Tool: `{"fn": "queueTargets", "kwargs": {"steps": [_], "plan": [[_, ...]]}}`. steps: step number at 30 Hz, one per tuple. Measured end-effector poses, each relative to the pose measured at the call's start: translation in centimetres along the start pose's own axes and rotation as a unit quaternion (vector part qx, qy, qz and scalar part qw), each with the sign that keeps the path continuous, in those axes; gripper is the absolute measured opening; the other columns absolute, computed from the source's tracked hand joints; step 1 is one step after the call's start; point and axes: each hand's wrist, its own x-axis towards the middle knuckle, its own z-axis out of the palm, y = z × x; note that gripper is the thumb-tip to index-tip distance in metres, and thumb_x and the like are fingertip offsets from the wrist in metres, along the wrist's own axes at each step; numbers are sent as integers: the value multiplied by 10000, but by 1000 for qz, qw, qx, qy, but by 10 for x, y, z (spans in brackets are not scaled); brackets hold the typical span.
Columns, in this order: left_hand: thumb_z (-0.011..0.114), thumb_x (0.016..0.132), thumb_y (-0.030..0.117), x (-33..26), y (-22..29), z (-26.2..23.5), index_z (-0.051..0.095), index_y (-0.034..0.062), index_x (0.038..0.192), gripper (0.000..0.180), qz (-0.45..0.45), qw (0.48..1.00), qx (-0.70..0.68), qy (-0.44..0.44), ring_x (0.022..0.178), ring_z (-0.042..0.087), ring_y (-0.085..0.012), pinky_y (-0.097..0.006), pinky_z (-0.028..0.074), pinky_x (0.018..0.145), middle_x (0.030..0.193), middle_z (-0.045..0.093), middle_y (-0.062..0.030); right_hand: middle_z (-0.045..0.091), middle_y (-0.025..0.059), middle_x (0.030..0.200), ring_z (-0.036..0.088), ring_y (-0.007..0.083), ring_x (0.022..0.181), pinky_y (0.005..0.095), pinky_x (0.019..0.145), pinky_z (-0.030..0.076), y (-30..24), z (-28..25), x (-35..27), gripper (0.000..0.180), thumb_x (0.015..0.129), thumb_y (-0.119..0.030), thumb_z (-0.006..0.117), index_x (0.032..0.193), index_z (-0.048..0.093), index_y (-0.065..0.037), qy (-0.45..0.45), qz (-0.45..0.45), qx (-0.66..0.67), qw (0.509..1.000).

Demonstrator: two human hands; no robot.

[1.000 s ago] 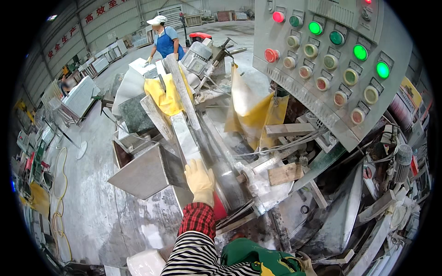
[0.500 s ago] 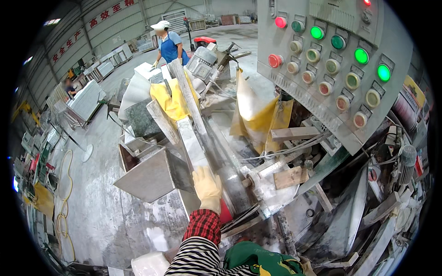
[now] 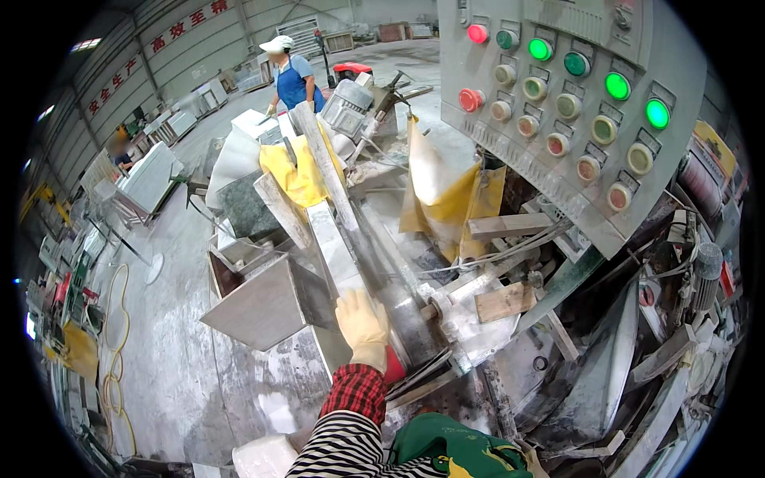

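My left hand [image 3: 363, 325], in a pale cream rubber glove, lies flat with fingers stretched on the near end of a long white stone strip [image 3: 335, 253]. The strip rests lengthwise in a narrow machine bed, and its far end runs under a yellow flap [image 3: 293, 171]. Rough wooden boards [image 3: 323, 163] flank that flap. Just right of my wrist is a red part [image 3: 394, 364], partly hidden. A checkered red cuff and a striped sleeve cover my forearm. My right hand does not show; only a green apron [image 3: 446, 446] appears at the lower edge.
A grey control panel [image 3: 570, 135] with lit green and red buttons hangs at the upper right. Beside the strip stand a grey metal chute [image 3: 259, 303] and a motor [image 3: 347, 107]. A co-worker in a blue apron [image 3: 295, 86] stands at the far end. A yellow hose [image 3: 111, 358] lies left.
My left hand has shifted slightly right and stays flat on the strip's near end. The view has turned a little, so the panel sits slightly further left.
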Motion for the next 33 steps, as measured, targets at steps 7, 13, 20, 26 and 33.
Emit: {"fn": "queueTargets", "kwargs": {"steps": [7, 13, 20, 26, 33], "plan": [[657, 862, 337, -8, -3, 1, 524, 19, 1340, 589, -47, 994, -28, -92, 1277, 439, -485, -529, 334, 1091, 1378, 517, -265, 694, 175, 1123, 688, 230, 900, 356, 782, 573, -6, -2, 6, 489, 968, -73, 611, 1439, 487, -27, -20, -8, -31, 999], [722, 818, 273, -18, -14, 3, 494, 13, 1334, 622, -20, 994, -67, -89, 1311, 366, -527, -549, 308, 1133, 1419, 450, -266, 692, 181, 1136, 690, 231, 908, 357, 790, 574, -11, -4, 15, 493, 966, -63, 612, 1440, 485, -25, -43, -26, -67, 997], [724, 809, 250, -74, -10, -24, 449, 5, 1386, 684, 54, 979, -101, -169, 1358, 313, -553, -558, 251, 1173, 1457, 406, -294, 690, 187, 1152, 692, 233, 918, 358, 798, 576, -11, -2, 23, 497, 963, -52, 613, 1441, 483, -22, -80, -68, -73, 992], [733, 758, 171, -72, 44, -103, 501, 16, 1371, 674, -31, 911, -284, -299, 1323, 470, -386, -439, 334, 1157, 1352, 539, -248, 699, 190, 1069, 690, 254, 901, 354, 784, 576, -93, 16, -4, 504, 1006, -134, 576, 1480, 420, -61, -198, -109, 248, 942], [701, 733, 39, -101, 137, -98, 492, 14, 1379, 679, 296, 744, -466, -377, 1294, 482, -350, -386, 368, 1133, 1330, 539, -184, 653, 201, 1179, 671, 218, 866, 348, 753, 571, -269, 38, -146, 594, 1003, -93, 526, 1544, 279, -98, -252, -231, 493, 800]]}}
